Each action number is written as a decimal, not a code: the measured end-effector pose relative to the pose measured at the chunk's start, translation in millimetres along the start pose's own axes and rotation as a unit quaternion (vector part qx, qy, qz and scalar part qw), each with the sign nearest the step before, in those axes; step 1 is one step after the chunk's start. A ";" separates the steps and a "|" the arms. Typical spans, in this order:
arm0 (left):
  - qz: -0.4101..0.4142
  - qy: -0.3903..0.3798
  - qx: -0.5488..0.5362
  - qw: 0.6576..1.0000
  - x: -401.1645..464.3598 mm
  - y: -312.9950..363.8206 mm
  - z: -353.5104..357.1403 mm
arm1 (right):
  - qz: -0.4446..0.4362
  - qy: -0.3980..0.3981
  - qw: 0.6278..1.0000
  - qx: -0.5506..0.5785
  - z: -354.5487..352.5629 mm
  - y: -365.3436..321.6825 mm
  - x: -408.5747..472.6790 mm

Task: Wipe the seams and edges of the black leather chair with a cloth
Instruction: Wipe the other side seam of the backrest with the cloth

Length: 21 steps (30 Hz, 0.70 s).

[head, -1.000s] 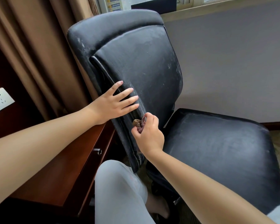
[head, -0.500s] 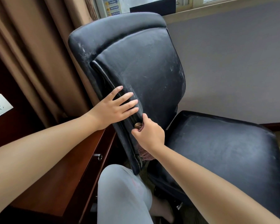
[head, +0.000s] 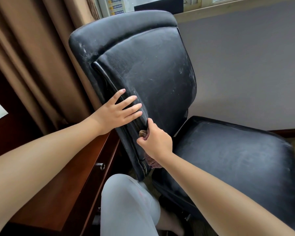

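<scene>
The black leather chair (head: 148, 68) fills the middle of the view, its dusty backrest tilted and its seat (head: 237, 159) to the right. My left hand (head: 119, 109) lies flat with fingers spread on the backrest's left edge, pressing the side seam. Just below it, my right hand (head: 156, 142) is closed on a bunched brownish-purple cloth (head: 143, 133), holding it against the seam low on the backrest's left side. More of the cloth hangs under my right wrist.
A reddish wooden desk (head: 61, 184) with a drawer knob (head: 101, 166) stands at the left, touching the chair's back. Brown curtains (head: 37, 57) hang behind it. A grey wall (head: 245, 65) and window sill lie beyond. My knee in light trousers (head: 126, 206) is below the chair.
My right hand with the cloth has shifted slightly up along the backrest's left seam, closer to my left hand. My left hand has stayed pressed on the edge.
</scene>
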<state>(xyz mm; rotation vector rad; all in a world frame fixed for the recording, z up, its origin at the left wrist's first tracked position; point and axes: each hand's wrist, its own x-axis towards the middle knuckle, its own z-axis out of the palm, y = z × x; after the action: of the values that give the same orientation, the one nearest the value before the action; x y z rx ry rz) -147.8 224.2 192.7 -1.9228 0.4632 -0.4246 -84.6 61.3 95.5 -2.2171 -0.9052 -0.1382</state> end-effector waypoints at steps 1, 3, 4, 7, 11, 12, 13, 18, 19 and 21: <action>-0.001 0.000 0.000 1.000 0.3 0.5 0.4 | -0.003 -0.001 1.000 -0.001 -0.5 0.7 -0.9; -0.001 0.001 0.009 1.000 1.3 0.9 0.9 | -0.006 0.001 1.000 -0.002 -1.4 1.7 -1.9; 0.000 0.001 0.014 1.000 1.5 0.7 1.0 | -0.006 0.004 1.000 -0.001 -1.8 2.3 -1.9; -0.003 0.000 0.025 1.000 0.8 2.1 1.3 | -0.003 0.013 1.000 0.000 -1.5 3.6 -3.1; -0.001 -0.011 0.032 0.999 0.9 2.1 3.0 | 0.008 0.026 0.999 0.022 0.6 1.4 -6.8; 0.002 -0.015 0.034 0.999 1.1 2.1 3.2 | 0.011 0.027 0.999 0.030 0.7 0.3 -6.7; 0.004 -0.020 0.039 0.999 1.3 2.1 3.2 | 0.012 0.025 0.999 0.035 1.0 -0.4 -6.0; 0.004 -0.024 0.042 0.999 -0.2 1.5 2.4 | 0.023 0.010 1.000 0.018 3.5 -5.4 -2.3; 0.007 -0.021 0.045 0.999 -0.2 1.1 2.0 | 0.024 0.009 1.000 0.009 4.8 -6.2 -2.3; 0.023 -0.015 0.053 0.998 1.3 0.0 1.1 | 0.027 0.014 0.999 -0.008 6.2 -5.9 -1.0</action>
<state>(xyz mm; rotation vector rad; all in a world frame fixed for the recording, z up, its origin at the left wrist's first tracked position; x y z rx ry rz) -146.1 224.4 192.4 -1.8101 0.4548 -0.3830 -90.1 67.6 94.1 -2.2476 -0.8304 -0.1503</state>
